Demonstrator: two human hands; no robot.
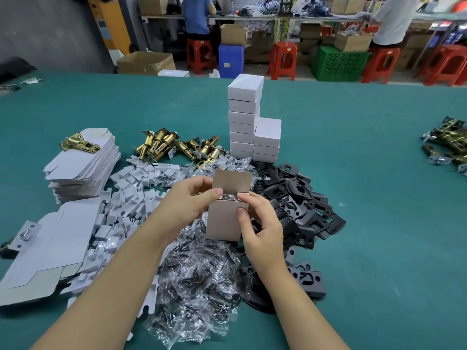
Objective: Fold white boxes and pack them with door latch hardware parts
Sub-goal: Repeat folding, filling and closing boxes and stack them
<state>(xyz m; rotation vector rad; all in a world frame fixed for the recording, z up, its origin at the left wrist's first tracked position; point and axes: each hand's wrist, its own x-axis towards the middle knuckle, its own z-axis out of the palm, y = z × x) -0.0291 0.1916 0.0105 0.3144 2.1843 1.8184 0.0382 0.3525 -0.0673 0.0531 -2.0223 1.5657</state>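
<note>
I hold a small cardboard box (223, 218) upright above the table, its top flap raised and metal parts showing inside at the opening. My left hand (192, 198) grips its left side and top edge. My right hand (260, 223) pinches its right edge near the opening. Behind it stand two stacks of closed white boxes (243, 117). Brass door latches (171, 145) lie in a heap at centre left. Flat unfolded white boxes (83, 168) are piled at left. Clear bags of screws (199, 279) and black strike plates (298, 198) lie under my hands.
White cardboard inserts (126, 195) are scattered left of centre on the green table (379, 236). More brass latches (447, 142) lie at the far right. Beyond the table edge are red stools (283, 59), a green crate (338, 63), cartons and two people at a bench.
</note>
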